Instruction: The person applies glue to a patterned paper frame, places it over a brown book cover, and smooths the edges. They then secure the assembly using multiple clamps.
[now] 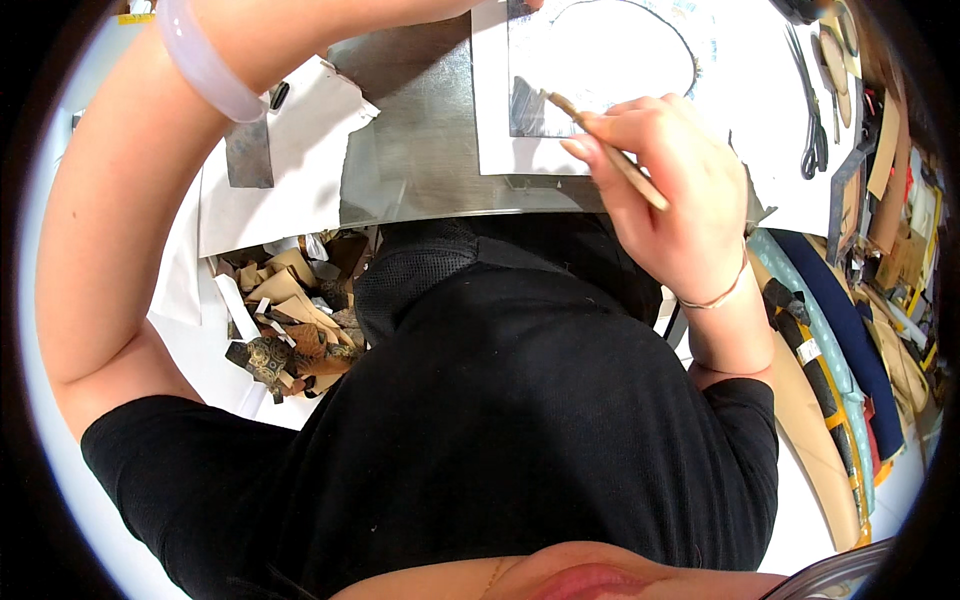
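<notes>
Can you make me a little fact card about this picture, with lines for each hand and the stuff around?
Right hand: holding a thin stick-like tool like a pencil
Tool tip: by the dark corner of a flat piece; can't tell if touching
Left hand: mostly cut off at the top edge; can't tell what it's doing
Under the flat piece: white sheet
Table, left side: dark grey rectangle on white paper
Below, left: heap of brown and tan scraps
Clothes: black top
Jewellery: pale bracelet, left arm
</notes>
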